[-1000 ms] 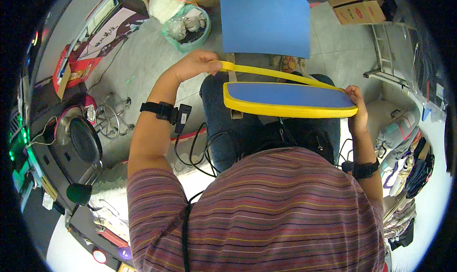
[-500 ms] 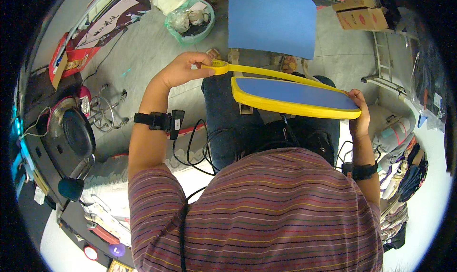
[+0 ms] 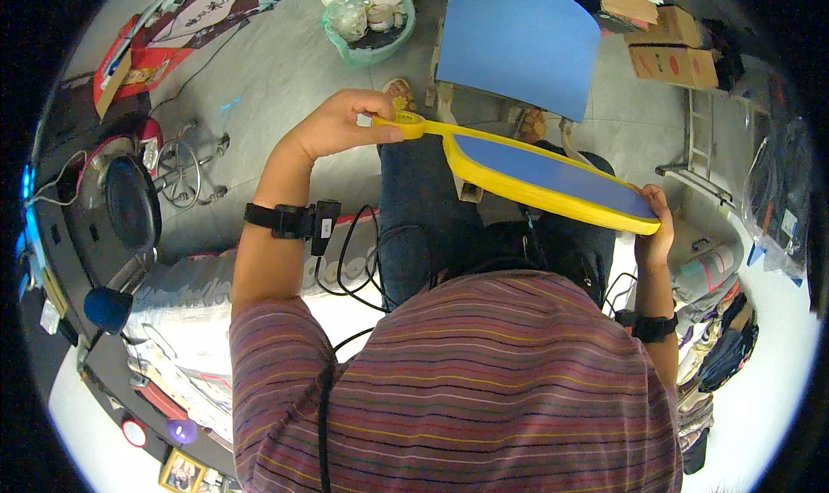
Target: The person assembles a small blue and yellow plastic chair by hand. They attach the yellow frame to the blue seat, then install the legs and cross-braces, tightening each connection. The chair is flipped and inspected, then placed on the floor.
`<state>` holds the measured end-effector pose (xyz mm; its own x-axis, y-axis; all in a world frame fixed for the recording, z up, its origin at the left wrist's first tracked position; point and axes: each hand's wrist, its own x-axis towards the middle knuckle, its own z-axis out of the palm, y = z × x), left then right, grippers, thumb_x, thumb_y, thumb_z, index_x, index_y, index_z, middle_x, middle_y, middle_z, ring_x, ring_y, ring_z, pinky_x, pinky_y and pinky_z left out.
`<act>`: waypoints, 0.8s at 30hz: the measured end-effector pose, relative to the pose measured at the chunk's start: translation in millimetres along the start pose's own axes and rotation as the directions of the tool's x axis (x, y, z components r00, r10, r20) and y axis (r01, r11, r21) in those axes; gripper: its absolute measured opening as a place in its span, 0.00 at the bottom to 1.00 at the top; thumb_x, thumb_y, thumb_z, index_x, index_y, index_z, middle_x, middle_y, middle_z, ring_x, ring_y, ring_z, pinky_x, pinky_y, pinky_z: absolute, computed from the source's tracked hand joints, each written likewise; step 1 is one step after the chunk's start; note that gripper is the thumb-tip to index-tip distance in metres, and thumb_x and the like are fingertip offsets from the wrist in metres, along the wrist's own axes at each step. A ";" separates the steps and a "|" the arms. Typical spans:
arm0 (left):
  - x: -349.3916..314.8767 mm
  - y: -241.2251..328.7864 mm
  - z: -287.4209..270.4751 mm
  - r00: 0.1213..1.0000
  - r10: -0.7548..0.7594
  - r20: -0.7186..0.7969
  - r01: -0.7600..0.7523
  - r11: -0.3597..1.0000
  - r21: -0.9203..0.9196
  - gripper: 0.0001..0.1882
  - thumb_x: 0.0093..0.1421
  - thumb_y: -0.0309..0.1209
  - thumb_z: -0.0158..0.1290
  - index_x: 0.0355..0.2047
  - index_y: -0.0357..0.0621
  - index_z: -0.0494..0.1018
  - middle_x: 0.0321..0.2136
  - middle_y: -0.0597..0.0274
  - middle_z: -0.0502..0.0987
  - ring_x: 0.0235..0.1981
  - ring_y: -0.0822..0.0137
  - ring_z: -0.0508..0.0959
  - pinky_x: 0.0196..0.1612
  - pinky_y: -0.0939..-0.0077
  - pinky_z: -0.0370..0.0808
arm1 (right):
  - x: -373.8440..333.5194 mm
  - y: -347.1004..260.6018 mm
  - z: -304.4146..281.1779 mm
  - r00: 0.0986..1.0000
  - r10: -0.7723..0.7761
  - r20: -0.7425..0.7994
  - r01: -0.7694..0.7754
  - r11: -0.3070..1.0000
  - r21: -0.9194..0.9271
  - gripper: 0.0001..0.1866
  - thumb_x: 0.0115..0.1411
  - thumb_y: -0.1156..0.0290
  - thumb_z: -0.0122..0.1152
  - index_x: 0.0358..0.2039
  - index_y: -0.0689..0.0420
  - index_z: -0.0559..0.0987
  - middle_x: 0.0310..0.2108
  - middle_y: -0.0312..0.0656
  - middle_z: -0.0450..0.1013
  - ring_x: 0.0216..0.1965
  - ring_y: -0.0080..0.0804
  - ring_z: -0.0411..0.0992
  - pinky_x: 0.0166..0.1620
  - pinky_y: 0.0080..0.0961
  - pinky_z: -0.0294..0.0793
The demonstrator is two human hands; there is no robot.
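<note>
Found grey tiled floor [image 3: 276, 87] across the room, with a green-lined bin [image 3: 367, 59] at the top, filled with crumpled clear plastic [image 3: 348, 22] and other waste. Logged at upper right: cardboard boxes [image 3: 673, 66], with a metal ladder [image 3: 699, 139] just below in view. Noted along the right side: piled clothes [image 3: 725, 346]. At left, noted a round black seat [image 3: 132, 204].

Beyond the knees in blue jeans [image 3: 423, 191], recorded a large plain blue panel [image 3: 518, 48]. Nearer, above the lap, located a blue-faced board [image 3: 553, 169] with rounded corners and yellow edging, slanted with its left end farther from the body. Cannot tell whether supported from below.

Observed left hand [image 3: 350, 123] pinching a roll of yellow tape [image 3: 401, 125], thumb on the near side, fingers bent over the far side. From the roll, traced a short yellow strip [image 3: 433, 129] to the left end of the board. Observed right hand [image 3: 654, 221] gripping the board's right end, fingers curled over the edge; cannot tell the thumb's placement. On both wrists, noted black straps [image 3: 648, 325].
</note>
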<state>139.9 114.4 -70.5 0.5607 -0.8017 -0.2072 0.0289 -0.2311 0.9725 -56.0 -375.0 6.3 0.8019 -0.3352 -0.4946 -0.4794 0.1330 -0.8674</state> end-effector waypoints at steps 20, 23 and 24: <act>-11.0 21.7 1.7 0.994 0.093 -0.049 -0.091 0.995 0.041 0.12 0.55 0.31 0.63 0.23 0.40 0.72 0.24 0.66 0.72 0.29 0.71 0.71 0.37 0.76 0.68 | 2.7 0.6 -2.3 1.000 0.002 0.019 -0.002 1.000 0.002 0.14 0.61 0.62 0.43 0.41 0.57 0.70 0.40 0.43 0.71 0.45 0.34 0.68 0.52 0.25 0.62; -11.6 23.6 1.1 0.995 0.089 -0.040 -0.087 0.996 0.036 0.12 0.55 0.32 0.63 0.23 0.40 0.72 0.24 0.65 0.72 0.29 0.71 0.71 0.37 0.76 0.68 | 1.2 0.1 1.1 1.000 0.014 -0.018 -0.014 1.000 0.012 0.14 0.60 0.61 0.44 0.40 0.57 0.69 0.38 0.41 0.69 0.44 0.33 0.67 0.51 0.24 0.62; -12.0 23.9 0.9 0.996 0.086 -0.035 -0.085 0.996 0.030 0.12 0.55 0.32 0.63 0.23 0.40 0.72 0.24 0.65 0.72 0.29 0.71 0.71 0.37 0.76 0.68 | 0.7 0.0 1.6 1.000 0.030 -0.003 -0.030 0.999 0.021 0.13 0.60 0.62 0.44 0.39 0.57 0.69 0.37 0.40 0.68 0.43 0.32 0.67 0.50 0.24 0.62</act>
<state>133.1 118.0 -44.8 0.5894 -0.7990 -0.1190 -0.0433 -0.1783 0.9830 -54.8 -373.7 5.9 0.7859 -0.3339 -0.5205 -0.4960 0.1625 -0.8530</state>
